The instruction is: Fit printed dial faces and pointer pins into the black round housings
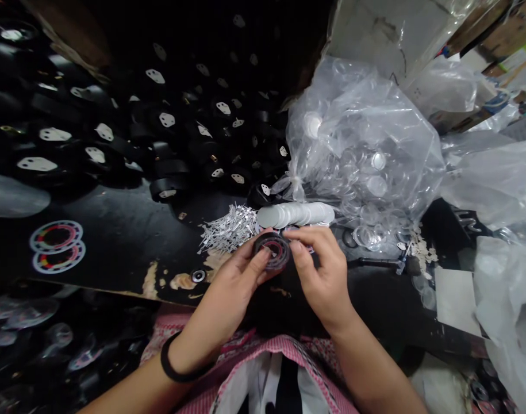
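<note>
My left hand (241,272) is closed around a small round black gauge (273,250) with a printed dial, its thumb lying on the face. At the gauge's right edge, my right hand (321,267) has thumb and index finger brought together; whether something small is between them I cannot make out. Just behind the hands lies a fanned row of silvery discs (295,214). To its left is a heap of small white pointers (230,227). Printed dial discs, partly hidden by my right hand, show under the silvery row.
Many black round cases (168,187) with pale plates are piled at the back left. Two colourful dial discs (59,261) overlap on the table's left. A clear plastic bag (370,132) of transparent covers stands back right, near a black tool (381,263) and a white card (456,300).
</note>
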A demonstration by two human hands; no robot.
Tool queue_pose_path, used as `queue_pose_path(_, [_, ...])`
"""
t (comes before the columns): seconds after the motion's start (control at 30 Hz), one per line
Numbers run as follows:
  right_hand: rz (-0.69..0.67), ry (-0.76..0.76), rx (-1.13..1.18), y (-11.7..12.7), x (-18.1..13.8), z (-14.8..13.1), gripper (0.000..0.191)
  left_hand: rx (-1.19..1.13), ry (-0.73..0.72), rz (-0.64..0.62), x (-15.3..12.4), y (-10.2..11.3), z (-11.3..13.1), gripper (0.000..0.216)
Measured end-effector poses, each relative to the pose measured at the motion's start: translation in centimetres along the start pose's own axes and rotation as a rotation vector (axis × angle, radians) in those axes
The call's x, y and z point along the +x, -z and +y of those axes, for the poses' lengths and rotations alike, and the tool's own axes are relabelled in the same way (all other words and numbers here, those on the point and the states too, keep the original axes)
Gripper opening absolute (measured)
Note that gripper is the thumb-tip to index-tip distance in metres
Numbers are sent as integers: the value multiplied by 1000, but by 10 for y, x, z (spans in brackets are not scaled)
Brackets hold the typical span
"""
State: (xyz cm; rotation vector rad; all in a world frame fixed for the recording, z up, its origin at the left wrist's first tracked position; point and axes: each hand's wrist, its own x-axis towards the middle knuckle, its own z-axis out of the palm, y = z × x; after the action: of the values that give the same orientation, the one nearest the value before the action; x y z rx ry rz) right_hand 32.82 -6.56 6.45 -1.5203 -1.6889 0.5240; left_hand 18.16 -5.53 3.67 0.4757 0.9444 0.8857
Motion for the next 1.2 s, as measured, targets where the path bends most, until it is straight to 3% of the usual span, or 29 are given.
queue_pose_path(0.07, [-19, -117, 15, -5, 7, -1, 30, 164, -71, -10, -3, 0, -3, 37])
queue_pose_path(0.17, [-67, -108, -69, -13, 12, 0, 44, 341, -167, -49, -9, -1, -5, 38])
queue_pose_path(0.33, [51, -29, -70, -24, 11, 3, 41, 398, -196, -24, -14, -4, -7, 32])
queue_pose_path(0.5, [-24, -66, -102, -29, 14, -5, 43, 418, -216, 31, -8, 4, -2, 33])
queue_pose_path(0.57, [-169, -48, -113, -25, 15, -8, 44, 443, -195, 42, -14, 24, 0, 35])
queue_pose_path(0.63, [-325, -35, -20, -18, 14, -9, 38, 512, -166, 114, -32, 58, 3, 34])
queue_pose_path(0.7, [-337, -61, 99, -12, 13, -6, 30, 643, -171, 274, -58, 97, 7, 34])
queue_pose_path(0.77, [-266, -105, 138, -12, 12, -4, 28, 868, -287, 440, -80, 129, 14, 42])
queue_pose_path(0.83, [-299, -96, 121, -17, 12, -7, 27, 1079, -435, 552, -86, 143, 26, 45])
queue_pose_path(0.9, [-426, -33, 117, -25, 13, -14, 23, 1146, -509, 538, -70, 138, 41, 44])
queue_pose_path(1.0, [-520, 9, 58, -32, 16, -19, 19, 1042, -556, 466, -21, 110, 70, 43])
queue_pose_path(1.1, [-418, -81, -149, -30, 24, -6, 18, 959, -532, 421, 20, 87, 92, 43])
queue_pose_path(1.2, [-248, -134, -416, -29, 39, 15, 24, 838, -479, 397, 35, 86, 97, 37])
